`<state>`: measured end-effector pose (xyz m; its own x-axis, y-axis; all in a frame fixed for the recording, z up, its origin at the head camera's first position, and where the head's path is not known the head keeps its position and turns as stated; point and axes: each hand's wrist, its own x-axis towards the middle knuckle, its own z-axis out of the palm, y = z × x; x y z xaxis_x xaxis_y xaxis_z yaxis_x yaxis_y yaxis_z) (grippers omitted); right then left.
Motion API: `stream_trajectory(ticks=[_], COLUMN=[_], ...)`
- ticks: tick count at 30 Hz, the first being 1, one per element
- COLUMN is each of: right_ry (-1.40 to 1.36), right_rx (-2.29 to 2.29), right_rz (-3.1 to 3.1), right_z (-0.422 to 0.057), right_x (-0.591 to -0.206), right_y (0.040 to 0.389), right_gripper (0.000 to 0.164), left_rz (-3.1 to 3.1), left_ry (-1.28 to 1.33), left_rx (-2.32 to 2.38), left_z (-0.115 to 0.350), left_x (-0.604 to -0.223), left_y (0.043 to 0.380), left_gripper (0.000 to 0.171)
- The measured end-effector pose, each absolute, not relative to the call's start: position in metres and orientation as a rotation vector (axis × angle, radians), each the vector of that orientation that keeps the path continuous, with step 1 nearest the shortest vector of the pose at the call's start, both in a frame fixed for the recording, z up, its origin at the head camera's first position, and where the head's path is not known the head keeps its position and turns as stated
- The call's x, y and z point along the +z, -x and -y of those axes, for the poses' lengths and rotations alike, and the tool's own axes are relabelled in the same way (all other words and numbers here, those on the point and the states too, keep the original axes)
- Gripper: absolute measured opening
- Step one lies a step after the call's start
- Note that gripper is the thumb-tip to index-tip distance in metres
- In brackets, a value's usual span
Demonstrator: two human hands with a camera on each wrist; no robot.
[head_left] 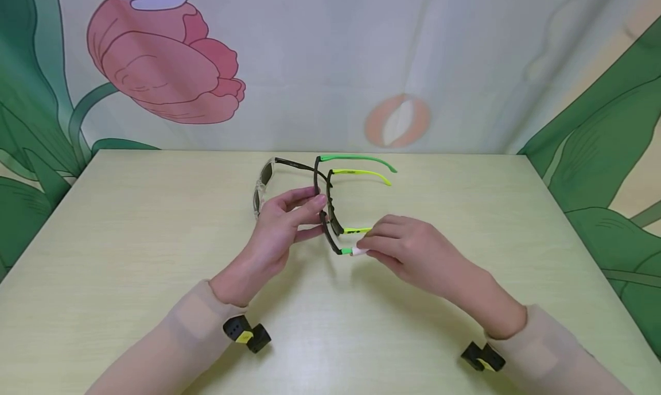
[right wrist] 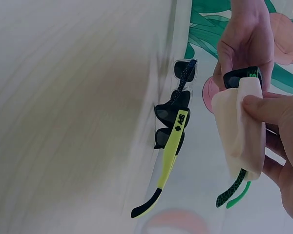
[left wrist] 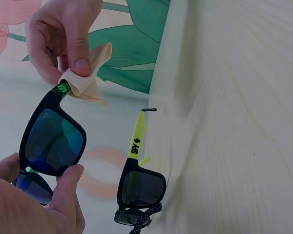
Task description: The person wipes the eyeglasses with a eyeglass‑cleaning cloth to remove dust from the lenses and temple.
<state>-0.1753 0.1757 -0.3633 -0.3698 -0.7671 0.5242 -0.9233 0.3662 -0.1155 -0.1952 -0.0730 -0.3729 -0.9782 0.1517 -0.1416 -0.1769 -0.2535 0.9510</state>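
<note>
My left hand (head_left: 273,228) grips a pair of black-framed sunglasses (left wrist: 56,141) with green temples, holding the front near the bridge above the table. The lenses look dark blue-green in the left wrist view. My right hand (head_left: 413,248) pinches a cream cloth (right wrist: 249,126) folded around the near temple of that pair. The patterned temple tip sticks out below the cloth in the right wrist view. Behind the held pair stand black sunglasses with yellow temples (right wrist: 173,146), touched by neither hand as far as the wrist views show.
Sunglasses with a clear frame (head_left: 264,177) and dark patterned temples stand at the back of the pale wooden table (head_left: 155,240), left of the yellow-templed pair. A curtain (head_left: 310,56) printed with flowers and leaves hangs behind the table. Each sleeve carries a small black wrist device.
</note>
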Motion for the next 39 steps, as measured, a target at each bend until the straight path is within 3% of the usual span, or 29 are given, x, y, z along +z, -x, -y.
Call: stream_trajectory(ticks=[14, 23, 39], right_ry=[-1.464, -1.482, -1.421], right_rx=[0.549, 0.415, 0.5], right_rz=[2.244, 2.24, 2.321], right_z=[-0.164, -0.16, -0.173], right_x=[-0.365, -0.368, -0.369], right_y=[0.167, 0.163, 0.167], right_gripper=[0.021, 0.023, 0.019], left_rz=[-1.764, -1.755, -1.777], left_ry=[0.11, -0.014, -0.011], left_rx=[2.236, 2.212, 2.209], left_z=[0.066, 0.069, 0.082], left_x=[-0.371, -0.371, -0.372], left_y=[0.194, 0.195, 0.199], left_gripper=[0.049, 0.049, 0.049])
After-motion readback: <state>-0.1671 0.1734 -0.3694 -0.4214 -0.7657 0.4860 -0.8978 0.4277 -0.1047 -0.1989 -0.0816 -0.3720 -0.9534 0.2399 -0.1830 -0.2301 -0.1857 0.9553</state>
